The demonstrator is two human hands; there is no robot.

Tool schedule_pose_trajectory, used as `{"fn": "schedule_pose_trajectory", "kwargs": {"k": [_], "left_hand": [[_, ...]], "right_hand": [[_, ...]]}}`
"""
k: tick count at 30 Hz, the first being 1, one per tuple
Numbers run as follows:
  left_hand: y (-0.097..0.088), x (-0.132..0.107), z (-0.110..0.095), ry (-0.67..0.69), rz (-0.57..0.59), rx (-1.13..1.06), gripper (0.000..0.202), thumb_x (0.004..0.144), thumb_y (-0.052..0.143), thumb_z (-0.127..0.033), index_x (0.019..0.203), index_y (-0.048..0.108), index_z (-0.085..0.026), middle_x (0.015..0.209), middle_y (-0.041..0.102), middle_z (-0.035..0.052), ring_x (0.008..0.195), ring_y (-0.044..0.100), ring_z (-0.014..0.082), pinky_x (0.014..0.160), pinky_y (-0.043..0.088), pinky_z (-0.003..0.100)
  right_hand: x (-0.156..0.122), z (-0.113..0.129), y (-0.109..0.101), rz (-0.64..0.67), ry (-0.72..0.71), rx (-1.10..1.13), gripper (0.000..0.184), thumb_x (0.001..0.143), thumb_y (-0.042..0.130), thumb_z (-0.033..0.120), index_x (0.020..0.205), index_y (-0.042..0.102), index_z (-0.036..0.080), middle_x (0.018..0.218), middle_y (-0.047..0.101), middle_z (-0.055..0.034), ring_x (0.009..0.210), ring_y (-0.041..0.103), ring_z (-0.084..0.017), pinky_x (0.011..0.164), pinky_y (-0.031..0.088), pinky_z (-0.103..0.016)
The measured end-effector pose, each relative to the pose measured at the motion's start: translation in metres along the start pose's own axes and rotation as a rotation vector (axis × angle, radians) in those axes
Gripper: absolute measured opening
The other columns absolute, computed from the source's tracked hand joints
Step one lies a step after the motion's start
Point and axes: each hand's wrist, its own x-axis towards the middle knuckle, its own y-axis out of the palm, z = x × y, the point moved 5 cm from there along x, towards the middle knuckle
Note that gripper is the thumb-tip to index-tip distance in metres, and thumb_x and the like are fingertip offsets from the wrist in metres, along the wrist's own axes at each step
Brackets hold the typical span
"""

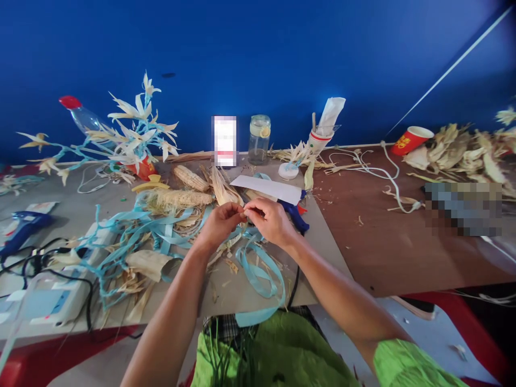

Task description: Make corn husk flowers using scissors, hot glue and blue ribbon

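Observation:
My left hand [220,223] and my right hand [271,219] meet fingertip to fingertip above the grey table [242,290]. Both are closed in a pinch on a small pale piece of corn husk [244,213] held between them. Light blue ribbon [258,274] loops on the table just below my hands and hangs over the front edge. Dried corn cobs [177,198] and loose husks lie just beyond my left hand. A blue glue gun [296,215] lies behind my right hand, partly hidden by it.
A husk-flower branch [133,123] in a red pot stands at back left beside a red-capped bottle [83,115]. A glass jar [259,138], a paper cup [320,137], white cord [379,172], a red cup [411,140] and a husk pile [463,150] stand further back. Another glue gun [22,226] lies left.

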Motion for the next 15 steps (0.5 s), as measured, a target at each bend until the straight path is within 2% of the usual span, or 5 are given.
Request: {"fn": "schedule_pose_trajectory", "kwargs": {"k": [4, 8, 15], "left_hand": [[-0.001, 0.002, 0.003, 0.045, -0.047, 0.109, 0.017, 0.071, 0.063, -0.029, 0.075, 0.059, -0.014, 0.063, 0.055, -0.0036, 0.051, 0.039, 0.0057, 0.051, 0.029, 0.020], [-0.001, 0.002, 0.000, 0.131, -0.094, 0.292, 0.017, 0.075, 0.059, -0.030, 0.077, 0.061, -0.013, 0.065, 0.057, -0.0015, 0.058, 0.045, 0.0088, 0.056, 0.034, 0.021], [0.004, -0.003, -0.006, 0.208, -0.147, 0.468, 0.020, 0.080, 0.052, -0.031, 0.080, 0.063, -0.014, 0.069, 0.060, 0.0001, 0.063, 0.048, 0.0109, 0.059, 0.037, 0.021]], "right_hand": [[-0.001, -0.004, 0.000, -0.019, 0.080, -0.036, 0.011, 0.080, 0.054, 0.019, 0.070, 0.060, 0.016, 0.066, 0.059, -0.0003, 0.060, 0.051, -0.010, 0.060, 0.038, -0.021], [-0.002, -0.012, 0.002, -0.019, 0.171, -0.017, 0.011, 0.080, 0.051, 0.021, 0.072, 0.058, 0.016, 0.060, 0.055, 0.0017, 0.054, 0.046, -0.009, 0.055, 0.035, -0.020], [-0.002, -0.015, 0.001, -0.031, 0.228, 0.001, 0.020, 0.081, 0.053, 0.027, 0.065, 0.055, 0.016, 0.056, 0.050, 0.0027, 0.052, 0.043, -0.009, 0.052, 0.032, -0.021]]}}
